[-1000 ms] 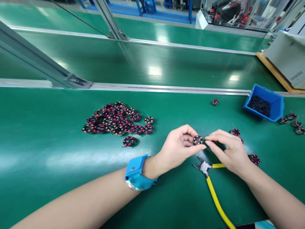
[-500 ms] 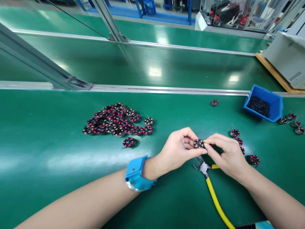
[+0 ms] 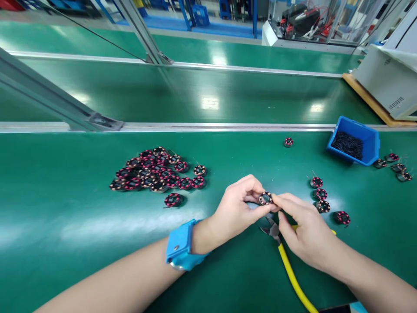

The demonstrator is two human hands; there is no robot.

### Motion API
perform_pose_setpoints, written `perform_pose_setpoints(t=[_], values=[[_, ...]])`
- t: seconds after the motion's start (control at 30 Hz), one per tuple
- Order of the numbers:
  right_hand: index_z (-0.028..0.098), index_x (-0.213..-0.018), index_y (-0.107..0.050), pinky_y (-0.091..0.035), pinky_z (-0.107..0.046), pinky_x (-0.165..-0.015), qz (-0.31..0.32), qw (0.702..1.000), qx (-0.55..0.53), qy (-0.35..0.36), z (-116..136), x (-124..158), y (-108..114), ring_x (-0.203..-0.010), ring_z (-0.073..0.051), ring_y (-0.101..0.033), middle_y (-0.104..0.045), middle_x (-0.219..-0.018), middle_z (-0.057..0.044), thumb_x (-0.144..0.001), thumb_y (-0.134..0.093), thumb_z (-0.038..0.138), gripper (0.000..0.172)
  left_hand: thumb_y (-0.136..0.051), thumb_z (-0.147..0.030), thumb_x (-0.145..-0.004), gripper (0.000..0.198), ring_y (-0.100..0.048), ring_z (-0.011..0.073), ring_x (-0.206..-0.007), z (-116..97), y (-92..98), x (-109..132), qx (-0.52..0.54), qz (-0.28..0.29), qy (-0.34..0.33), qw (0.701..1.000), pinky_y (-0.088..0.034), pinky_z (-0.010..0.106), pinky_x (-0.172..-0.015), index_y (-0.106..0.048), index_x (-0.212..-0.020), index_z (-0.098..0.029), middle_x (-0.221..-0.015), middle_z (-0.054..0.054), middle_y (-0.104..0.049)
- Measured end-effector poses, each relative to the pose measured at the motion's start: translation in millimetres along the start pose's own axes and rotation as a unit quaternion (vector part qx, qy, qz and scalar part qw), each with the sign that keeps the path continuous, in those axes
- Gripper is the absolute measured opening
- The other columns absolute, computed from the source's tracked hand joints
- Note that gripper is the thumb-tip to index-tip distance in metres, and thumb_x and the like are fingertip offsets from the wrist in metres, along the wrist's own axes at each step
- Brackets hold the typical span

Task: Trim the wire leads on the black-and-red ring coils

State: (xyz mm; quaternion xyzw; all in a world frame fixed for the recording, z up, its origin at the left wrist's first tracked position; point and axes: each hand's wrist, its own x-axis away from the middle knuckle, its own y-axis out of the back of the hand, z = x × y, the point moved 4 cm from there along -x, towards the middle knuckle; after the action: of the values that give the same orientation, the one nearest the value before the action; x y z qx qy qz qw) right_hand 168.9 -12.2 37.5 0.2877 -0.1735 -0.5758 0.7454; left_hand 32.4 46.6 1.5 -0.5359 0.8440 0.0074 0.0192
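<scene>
The left hand (image 3: 239, 208) pinched one small wound coil ring (image 3: 265, 198) between thumb and fingertips, fingers curled close around its rim. The right hand (image 3: 304, 232) met it from the other side, thumb and forefinger closed on the ring's right edge, the other fingers loosely bent. So one ring was held by two hands, lifted just above the green bench mat (image 3: 81, 208).

Taking that held ring as the landmark: directly below it lay one pair of yellow-handled cutters (image 3: 286, 261), jaws just under the ring, one handle running toward the person and the other hidden beneath the right hand. Well to its left sat one pile of coil rings (image 3: 153, 171), too overlapped to count exactly, with one loose ring (image 3: 173, 200) at the pile's near edge. Near the held ring's right lay four separate rings (image 3: 321, 194). Farther beyond it, one single ring (image 3: 288, 142) rested alone. Well to the right and beyond stood one blue bin (image 3: 369, 141) of small dark parts, and past it three more rings (image 3: 392, 163). One blue wrist strap (image 3: 180, 245) circled the left wrist.
</scene>
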Motion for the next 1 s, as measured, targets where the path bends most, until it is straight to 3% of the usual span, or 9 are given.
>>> perform_pose_setpoints(t=[0.13,0.2,0.3,0.4,0.6,0.8,1.0], values=[[0.016,-0.108,-0.064,-0.05,-0.033,-0.077,-0.046,0.997,-0.048,-0.044,-10.1,-5.9,16.4,-0.09,-0.018,-0.061,-0.065,-0.102,-0.008,-0.086,-0.052,0.017,0.025,-0.078,-0.015,-0.066,0.028,-0.062,0.0091,-0.074,3.3,-4.0,-2.3,0.119,0.03,0.07,0.99,-0.053,0.02,-0.071,-0.062,-0.088,-0.011,-0.085,0.001,-0.061],[0.016,-0.106,-0.064,-0.051,-0.033,-0.074,-0.067,0.985,-0.127,-0.093,-21.7,-9.5,18.9,-0.087,-0.018,-0.062,-0.066,-0.101,-0.008,-0.085,-0.058,0.024,0.023,-0.079,-0.014,-0.065,0.033,-0.063,0.0089,-0.077,4.7,-7.1,-2.5,0.188,0.051,0.109,0.975,-0.053,0.02,-0.074,-0.063,-0.095,-0.012,-0.088,0.002,-0.065],[0.016,-0.097,-0.066,-0.052,-0.029,-0.068,-0.044,0.945,-0.292,-0.144,-33.1,-14.5,8.7,-0.078,-0.016,-0.063,-0.068,-0.092,-0.007,-0.08,-0.065,0.031,0.022,-0.081,-0.013,-0.064,0.03,-0.064,0.0081,-0.074,5.9,-9.0,-2.2,0.246,0.062,0.136,0.958,-0.053,0.019,-0.072,-0.062,-0.088,-0.011,-0.082,0.001,-0.067],[0.016,-0.087,-0.067,-0.052,-0.025,-0.064,-0.048,0.917,-0.364,-0.155,-34.2,-17.2,-0.8,-0.073,-0.014,-0.064,-0.068,-0.087,-0.005,-0.076,-0.071,0.033,0.021,-0.081,-0.013,-0.064,0.025,-0.063,0.0075,-0.067,8.5,-8.8,-1.6,0.261,0.068,0.156,0.95,-0.052,0.018,-0.067,-0.062,-0.08,-0.01,-0.074,0.0,-0.067],[0.016,-0.083,-0.066,-0.054,-0.024,-0.061,-0.111,0.916,-0.359,-0.139,-31.4,-15.2,-3.8,-0.072,-0.013,-0.063,-0.063,-0.089,-0.004,-0.071,-0.077,0.035,0.025,-0.081,-0.014,-0.064,0.033,-0.066,0.0108,-0.073,11.0,-9.5,-0.5,0.291,0.073,0.149,0.942,-0.054,0.021,-0.069,-0.066,-0.093,-0.012,-0.085,0.003,-0.07],[0.015,-0.078,-0.067,-0.049,-0.022,-0.055,-0.085,0.914,-0.361,-0.162,-32.6,-16.5,-2.9,-0.065,-0.01,-0.058,-0.062,-0.082,-0.003,-0.072,-0.073,0.04,0.026,-0.08,-0.012,-0.066,0.03,-0.065,0.0092,-0.075,9.6,-9.6,0.2,0.264,0.067,0.145,0.951,-0.052,0.02,-0.073,-0.065,-0.092,-0.01,-0.084,0.003,-0.07],[0.016,-0.078,-0.069,-0.048,-0.027,-0.063,-0.083,0.919,-0.352,-0.16,-33.3,-17.9,-4.7,-0.071,-0.013,-0.059,-0.062,-0.083,-0.003,-0.07,-0.075,0.036,0.022,-0.079,-0.011,-0.067,0.04,-0.064,0.0088,-0.073,5.1,-10.5,2.3,0.227,0.092,0.135,0.96,-0.05,0.02,-0.07,-0.051,-0.095,-0.015,-0.082,0.0,-0.067]])
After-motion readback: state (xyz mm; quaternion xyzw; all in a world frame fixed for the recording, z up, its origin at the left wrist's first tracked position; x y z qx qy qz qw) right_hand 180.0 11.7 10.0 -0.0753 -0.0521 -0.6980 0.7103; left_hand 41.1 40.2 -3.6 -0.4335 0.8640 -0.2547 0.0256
